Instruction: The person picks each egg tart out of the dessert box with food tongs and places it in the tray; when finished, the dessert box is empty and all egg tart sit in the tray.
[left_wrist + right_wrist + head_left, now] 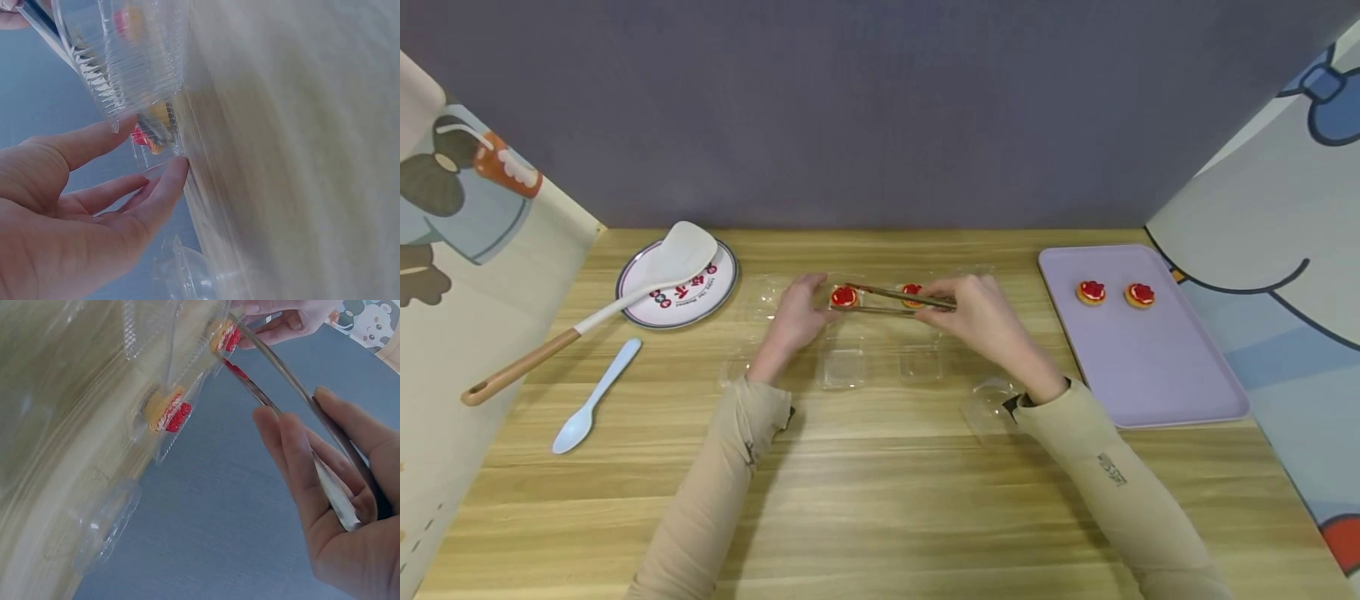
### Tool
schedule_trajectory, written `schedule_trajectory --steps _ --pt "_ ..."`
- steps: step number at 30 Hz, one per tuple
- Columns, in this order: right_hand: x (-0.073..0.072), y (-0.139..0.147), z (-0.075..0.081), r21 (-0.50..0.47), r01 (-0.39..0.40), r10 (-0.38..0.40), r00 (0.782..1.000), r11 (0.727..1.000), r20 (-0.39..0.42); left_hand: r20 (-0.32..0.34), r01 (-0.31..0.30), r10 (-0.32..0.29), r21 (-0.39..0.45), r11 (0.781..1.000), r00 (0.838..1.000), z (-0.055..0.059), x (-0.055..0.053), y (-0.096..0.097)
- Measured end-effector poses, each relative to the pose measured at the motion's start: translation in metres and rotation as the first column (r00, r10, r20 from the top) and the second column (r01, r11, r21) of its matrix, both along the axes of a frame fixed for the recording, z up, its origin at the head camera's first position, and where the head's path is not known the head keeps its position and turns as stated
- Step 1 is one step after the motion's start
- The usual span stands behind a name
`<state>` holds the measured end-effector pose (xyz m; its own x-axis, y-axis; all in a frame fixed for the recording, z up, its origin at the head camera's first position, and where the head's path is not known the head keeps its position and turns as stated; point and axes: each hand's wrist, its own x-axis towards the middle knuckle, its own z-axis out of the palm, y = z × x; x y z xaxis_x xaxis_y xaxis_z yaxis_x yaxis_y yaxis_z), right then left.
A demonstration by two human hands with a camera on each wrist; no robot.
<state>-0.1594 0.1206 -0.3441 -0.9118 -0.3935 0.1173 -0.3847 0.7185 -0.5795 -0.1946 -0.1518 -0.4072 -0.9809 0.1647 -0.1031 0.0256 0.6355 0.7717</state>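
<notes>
My right hand [977, 312] grips metal tongs [281, 365]. Their reddened tips stand either side of a small tart with red topping [844, 297], which sits in a clear plastic box [844, 367]. The box's hinged lid lies folded open toward me. From the left, my left hand [799, 312] holds the end of this box, thumb on one edge and a fingertip at the base in the left wrist view. A second red-topped tart [169, 412] sits to the right in a clear box, beneath the tongs and close by the right fingers in the head view.
At right, a lilac tray [1165, 367] bears two more tarts [1091, 292]. At left are a patterned plate [677, 312] with a white, wooden-handled spatula [681, 254] across it and a pale blue spoon [597, 398]. Other clear plastic containers [988, 408] stand around both hands.
</notes>
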Motion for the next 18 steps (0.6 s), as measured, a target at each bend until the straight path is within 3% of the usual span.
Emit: schedule_trajectory --steps 18 --pt "0.0058 0.0052 0.0015 -0.048 0.024 -0.025 0.999 0.999 -0.028 0.047 0.000 -0.005 0.112 0.994 0.999 -0.0007 0.0016 -0.0011"
